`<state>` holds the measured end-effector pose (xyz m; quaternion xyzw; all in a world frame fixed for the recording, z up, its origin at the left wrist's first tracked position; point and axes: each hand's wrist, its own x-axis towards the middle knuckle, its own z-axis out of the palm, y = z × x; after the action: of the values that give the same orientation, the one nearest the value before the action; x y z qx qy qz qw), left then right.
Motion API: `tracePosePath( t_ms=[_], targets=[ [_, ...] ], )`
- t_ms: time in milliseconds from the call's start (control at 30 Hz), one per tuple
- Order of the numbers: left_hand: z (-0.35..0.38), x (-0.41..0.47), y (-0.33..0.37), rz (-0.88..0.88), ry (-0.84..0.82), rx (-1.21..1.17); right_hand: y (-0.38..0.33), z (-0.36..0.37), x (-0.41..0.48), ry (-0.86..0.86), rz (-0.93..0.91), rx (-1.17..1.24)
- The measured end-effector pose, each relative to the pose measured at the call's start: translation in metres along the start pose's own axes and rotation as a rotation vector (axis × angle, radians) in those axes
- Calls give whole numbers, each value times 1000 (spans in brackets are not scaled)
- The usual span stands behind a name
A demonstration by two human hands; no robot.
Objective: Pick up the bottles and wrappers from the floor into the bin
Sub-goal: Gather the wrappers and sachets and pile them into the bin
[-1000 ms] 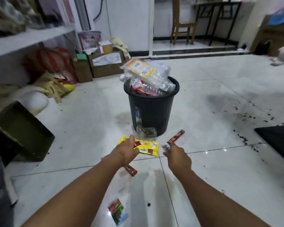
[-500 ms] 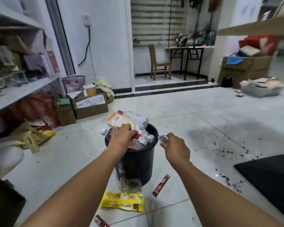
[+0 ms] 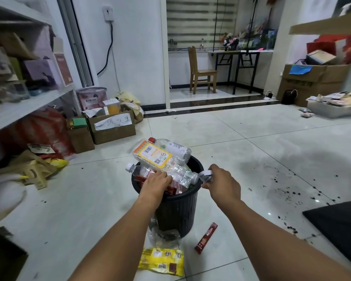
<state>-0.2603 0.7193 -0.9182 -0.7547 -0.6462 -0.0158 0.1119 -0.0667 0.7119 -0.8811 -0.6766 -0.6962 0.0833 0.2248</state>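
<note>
Your right hand [image 3: 223,184] is closed on a small silvery wrapper [image 3: 205,176], pinched between thumb and fingers right at the right rim of the bin [image 3: 176,211], just below centre frame. Your left hand [image 3: 157,182] lies flat with fingers together on the heap, pressing on the bottles; whether it grips anything, you cannot tell from this view.

You appear to be at the drop-off step. The next move calls for releasing that wrapper over the opening, but the black ribbed bin is already overfull: clear plastic bottles [image 3: 170,159] stack above the rim, the top one with a yellow-orange label tilted toward upper left. Expect you may need to push the pile down so nothing slides off.

Then go back for what lies on the tiles at lower centre: a crumpled clear bottle [image 3: 162,237] touching the bin's base, a yellow wrapper [image 3: 162,261] just below it, and a thin red stick wrapper [image 3: 206,238] just to the right.
</note>
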Motion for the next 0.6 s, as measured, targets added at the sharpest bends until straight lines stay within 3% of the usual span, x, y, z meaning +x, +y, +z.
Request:
tracePosePath(
  t_ms=[167,267,433,600],
  targets=[
    [7,7,0,48,26,-33,-7,8,17,23,52,157],
    [7,4,-5,55,84,-11,-15,12,34,54,222,204],
    [-4,1,-29,16,161,-3,-37,16,66,96,510,481],
    [-11,4,-49,-57,205,19,-50,25,84,103,634,706]
  ],
)
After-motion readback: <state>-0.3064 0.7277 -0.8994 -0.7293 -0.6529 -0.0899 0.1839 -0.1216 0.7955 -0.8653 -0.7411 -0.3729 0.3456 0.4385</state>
